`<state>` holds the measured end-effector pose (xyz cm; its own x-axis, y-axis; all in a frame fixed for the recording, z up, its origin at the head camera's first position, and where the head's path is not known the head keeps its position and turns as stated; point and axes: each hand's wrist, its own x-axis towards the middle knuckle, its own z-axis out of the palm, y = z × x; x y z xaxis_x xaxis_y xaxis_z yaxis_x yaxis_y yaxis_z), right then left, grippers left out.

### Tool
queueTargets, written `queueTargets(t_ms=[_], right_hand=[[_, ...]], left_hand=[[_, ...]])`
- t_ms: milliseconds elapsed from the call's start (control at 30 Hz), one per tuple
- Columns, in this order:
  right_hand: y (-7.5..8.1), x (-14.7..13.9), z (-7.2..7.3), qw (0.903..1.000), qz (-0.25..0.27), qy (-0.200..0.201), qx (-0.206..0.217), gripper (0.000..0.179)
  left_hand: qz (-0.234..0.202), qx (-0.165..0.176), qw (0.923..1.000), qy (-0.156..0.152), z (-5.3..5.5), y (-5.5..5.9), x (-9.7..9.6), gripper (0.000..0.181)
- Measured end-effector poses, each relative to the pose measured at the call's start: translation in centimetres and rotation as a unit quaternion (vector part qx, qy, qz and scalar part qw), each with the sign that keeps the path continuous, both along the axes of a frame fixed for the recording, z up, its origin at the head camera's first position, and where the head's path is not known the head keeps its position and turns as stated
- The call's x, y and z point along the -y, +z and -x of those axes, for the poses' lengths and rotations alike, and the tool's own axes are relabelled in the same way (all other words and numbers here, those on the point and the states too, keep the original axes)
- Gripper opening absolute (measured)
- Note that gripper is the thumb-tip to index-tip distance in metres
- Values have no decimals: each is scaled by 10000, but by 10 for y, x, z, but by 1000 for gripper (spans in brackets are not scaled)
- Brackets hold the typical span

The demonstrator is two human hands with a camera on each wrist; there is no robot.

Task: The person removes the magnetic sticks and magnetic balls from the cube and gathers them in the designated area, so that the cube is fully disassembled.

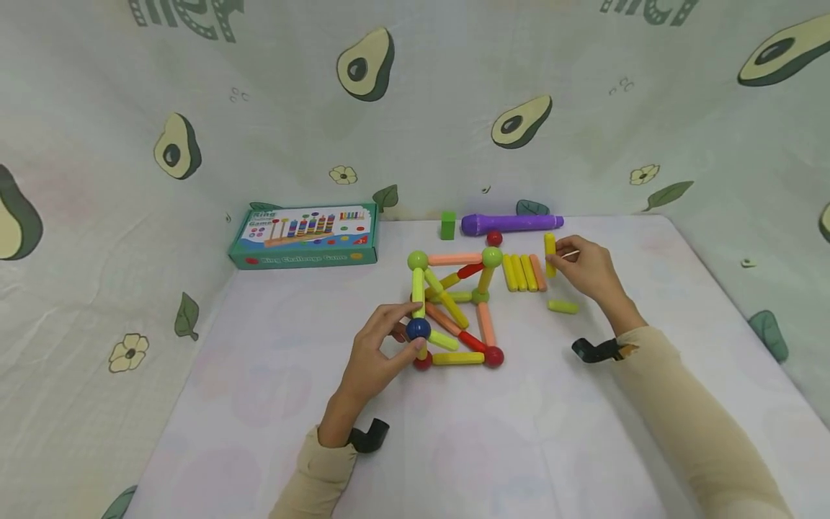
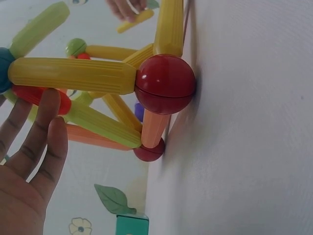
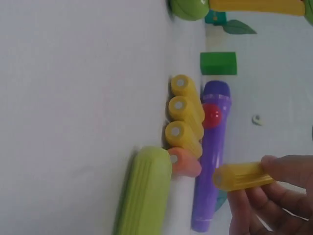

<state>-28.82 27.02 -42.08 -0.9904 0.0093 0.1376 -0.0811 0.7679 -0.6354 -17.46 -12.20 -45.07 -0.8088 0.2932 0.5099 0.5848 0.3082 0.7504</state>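
A cube-like frame of coloured magnetic rods and balls stands on the table, with a red ball (image 2: pixel 165 84) at a near bottom corner. My left hand (image 1: pixel 376 353) holds the blue ball (image 1: pixel 418 329) at its near upper left corner, thumb on one side and fingers on the other. In the left wrist view, a yellow rod (image 2: pixel 73 76) joins the blue ball to the red one. Right of the frame, my right hand (image 1: pixel 586 267) pinches a yellow rod (image 3: pixel 242 176) above the table, between thumb and fingers.
Yellow rods (image 1: pixel 520 272) and an orange rod (image 1: pixel 537 272) lie in a row beside the frame. Near them is a lime rod (image 1: pixel 563 307). Behind lie a loose red ball (image 1: pixel 494 238), a purple microphone-shaped toy (image 1: pixel 512 224), a green block (image 1: pixel 448 225) and a game box (image 1: pixel 305 236).
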Motion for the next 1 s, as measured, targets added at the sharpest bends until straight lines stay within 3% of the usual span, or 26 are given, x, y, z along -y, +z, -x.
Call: queueTargets(t_ms=[300,467,800,1000], right_hand=[[-12,-10,18,9949,-266,-114,963,42],[-20,-13,24,9916,-372,-106,1236,40],[-27,-11,27,9906,-497,-15,1276,38],[-17,-4,11,9943,-817,68,675,37]], left_hand=[[-88,-9,9999,-50,0,-2,1,52],[-72,31,10000,-56,-1,0,0,51],[-17,52,10000,-6,1,-1,1,54],[-26,85,10000,-32,1,0,0,54]])
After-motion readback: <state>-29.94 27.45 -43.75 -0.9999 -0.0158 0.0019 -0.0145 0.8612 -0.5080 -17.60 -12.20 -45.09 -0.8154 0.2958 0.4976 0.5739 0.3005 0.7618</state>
